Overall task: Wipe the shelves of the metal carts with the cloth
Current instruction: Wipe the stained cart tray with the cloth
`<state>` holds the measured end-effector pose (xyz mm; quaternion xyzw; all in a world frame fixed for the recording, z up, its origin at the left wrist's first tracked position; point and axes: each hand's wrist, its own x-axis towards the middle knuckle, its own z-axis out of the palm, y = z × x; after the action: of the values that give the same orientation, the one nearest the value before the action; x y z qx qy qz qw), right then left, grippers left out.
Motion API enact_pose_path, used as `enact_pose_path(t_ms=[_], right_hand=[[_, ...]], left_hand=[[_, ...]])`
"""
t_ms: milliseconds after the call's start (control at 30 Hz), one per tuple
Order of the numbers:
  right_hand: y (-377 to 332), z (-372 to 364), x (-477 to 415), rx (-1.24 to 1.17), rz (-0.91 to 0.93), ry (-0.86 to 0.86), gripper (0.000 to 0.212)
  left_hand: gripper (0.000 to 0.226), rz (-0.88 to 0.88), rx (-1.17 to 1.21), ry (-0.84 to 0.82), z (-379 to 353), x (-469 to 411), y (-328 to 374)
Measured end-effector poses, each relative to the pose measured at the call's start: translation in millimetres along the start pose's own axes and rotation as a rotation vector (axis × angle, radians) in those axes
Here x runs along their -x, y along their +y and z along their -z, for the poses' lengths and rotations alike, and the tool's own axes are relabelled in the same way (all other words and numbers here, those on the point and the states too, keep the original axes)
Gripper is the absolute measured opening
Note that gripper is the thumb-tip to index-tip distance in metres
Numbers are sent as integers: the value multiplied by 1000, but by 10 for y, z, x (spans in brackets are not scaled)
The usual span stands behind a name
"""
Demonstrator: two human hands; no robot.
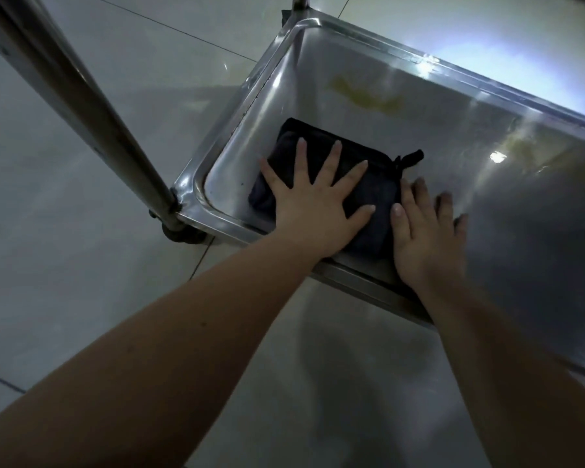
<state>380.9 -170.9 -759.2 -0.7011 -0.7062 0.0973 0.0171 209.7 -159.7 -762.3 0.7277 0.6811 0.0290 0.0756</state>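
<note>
The cloth [375, 187], dark and folded into a pad, lies flat in the near left corner of the shelf [487, 231]. Nothing pinches it, so we judge the likeliest fault to be the folds sliding apart or the pad slipping out from under a flat palm on the smooth steel. A yellowish stain [365, 96] sits on the far part of the shelf, well apart from the cloth. A light pass may smear it rather than lift it, and short strokes may miss it altogether. The raised rim [217, 153] could leave the corner unwiped. A hard push might also set the cart rolling on the glossy floor [81, 265].

Our left hand [314, 211] lies on top of the cloth, palm down, fingers straight and spread wide, pressing rather than gripping. Our right hand [426, 238] lies flat on bare steel just right of the cloth, fingers straight, holding nothing. Its thumb side is at the cloth's right edge, but its fingertips are blurred and we cannot tell whether it touches the cloth.
</note>
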Motion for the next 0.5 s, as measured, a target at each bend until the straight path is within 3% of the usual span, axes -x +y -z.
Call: enact_pose_path(t_ms=[267,500], right_hand=[[-11,-35,-82,89,-8,4,56],[12,-59,-91,95,-4,9,60]], left_hand=[[81,-1,-17,-123,285,-865,-404],[84,24,-21,-122,197,-113,-742]])
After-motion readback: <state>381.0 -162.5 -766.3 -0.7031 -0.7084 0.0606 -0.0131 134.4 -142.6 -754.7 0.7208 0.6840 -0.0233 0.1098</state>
